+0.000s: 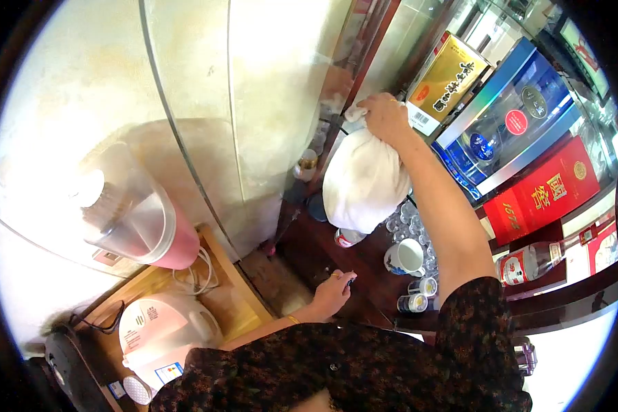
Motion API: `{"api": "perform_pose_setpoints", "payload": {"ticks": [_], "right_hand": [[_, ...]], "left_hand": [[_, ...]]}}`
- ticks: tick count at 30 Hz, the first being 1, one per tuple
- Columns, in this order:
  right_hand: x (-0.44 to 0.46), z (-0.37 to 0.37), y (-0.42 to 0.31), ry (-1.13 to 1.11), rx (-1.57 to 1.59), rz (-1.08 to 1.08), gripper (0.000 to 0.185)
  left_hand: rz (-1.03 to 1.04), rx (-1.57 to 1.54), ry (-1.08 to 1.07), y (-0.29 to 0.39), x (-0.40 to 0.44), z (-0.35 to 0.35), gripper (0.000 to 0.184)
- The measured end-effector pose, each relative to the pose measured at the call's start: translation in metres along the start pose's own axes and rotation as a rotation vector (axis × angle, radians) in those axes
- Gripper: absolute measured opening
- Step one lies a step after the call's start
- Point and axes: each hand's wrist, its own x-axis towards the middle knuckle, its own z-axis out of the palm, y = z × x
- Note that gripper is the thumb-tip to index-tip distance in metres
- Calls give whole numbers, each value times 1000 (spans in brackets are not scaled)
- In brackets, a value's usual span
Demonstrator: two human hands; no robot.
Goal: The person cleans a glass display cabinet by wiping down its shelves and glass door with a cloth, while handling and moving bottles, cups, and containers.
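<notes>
My right hand (386,118) reaches up to the cabinet shelf, fingers closed on a white cloth (364,180). The cloth hangs down in a bunch beside the gold box (450,82). Lower down, my left hand (332,294) is closed over the dark wood surface (316,247). A small dark thing (351,281) shows at its fingertips, too small to name. Below the cloth lies a red-and-white container (349,237), partly covered. A white mug (405,257) and several small clear glasses (408,218) stand between the cloth and my right forearm.
A blue box (511,113), a red box (546,191) and a clear bottle (539,262) line the right. Two small cans (417,294) stand below the mug. At left are a pink pitcher (175,237) and a pink-white appliance (165,329) on a wooden stand (237,288).
</notes>
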Motion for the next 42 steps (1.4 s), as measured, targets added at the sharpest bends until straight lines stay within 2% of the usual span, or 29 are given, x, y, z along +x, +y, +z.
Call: {"api": "perform_pose_setpoints", "payload": {"ticks": [2, 6, 7, 8, 11, 14, 17, 18, 19, 22, 24, 27, 30, 32, 36, 40, 42], "right_hand": [[-9, -4, -7, -28, -18, -19, 32], [-44, -22, -15, -24, 30, -131, 34], [-53, -37, -17, -131, 69, -87, 35], [-64, -38, -14, -130, 71, -83, 35], [-96, -31, 12, 34, 91, -111, 33], [-98, -34, 3, 41, 96, 0, 32], [-81, -12, 0, 139, -66, -134, 31], [-81, -10, -7, 172, -1, -61, 32], [-86, -24, -13, 58, 9, -2, 35], [-104, -28, -5, 43, 87, 40, 36], [-126, -41, 6, -60, 93, 129, 37], [-166, -33, 30, 43, 128, 242, 38], [-204, -47, 45, -45, 112, 395, 39], [-229, -45, 57, 23, 101, 473, 37], [-271, -52, 69, 96, 29, 480, 36], [-306, -60, 60, 251, -35, 450, 29], [-317, -74, 46, 196, -57, 496, 25]], "left_hand": [[80, 29, 60, -4, 1, 6, 36], [63, 50, 42, -3, 0, 6, 35], [66, 56, 49, -3, 0, 5, 36], [71, 62, 58, -3, 0, 4, 36], [37, 24, 54, -5, 0, 7, 36], [40, 45, 62, -5, 2, 8, 34], [63, 62, 36, -7, 2, 5, 33], [61, 50, 38, -7, 3, 6, 33], [70, 36, 29, -3, 4, 4, 33], [169, 94, 18, -6, 4, 4, 33], [116, 81, 22, -4, 4, 2, 33], [129, 89, 9, -2, 3, 0, 33], [163, 103, 28, -5, 4, 3, 34], [162, 140, 29, -7, 5, 4, 35], [207, 124, 50, -12, 3, 8, 36], [127, 138, -1, -13, 5, 6, 36], [127, 97, 4, -15, 4, 8, 36]]}}
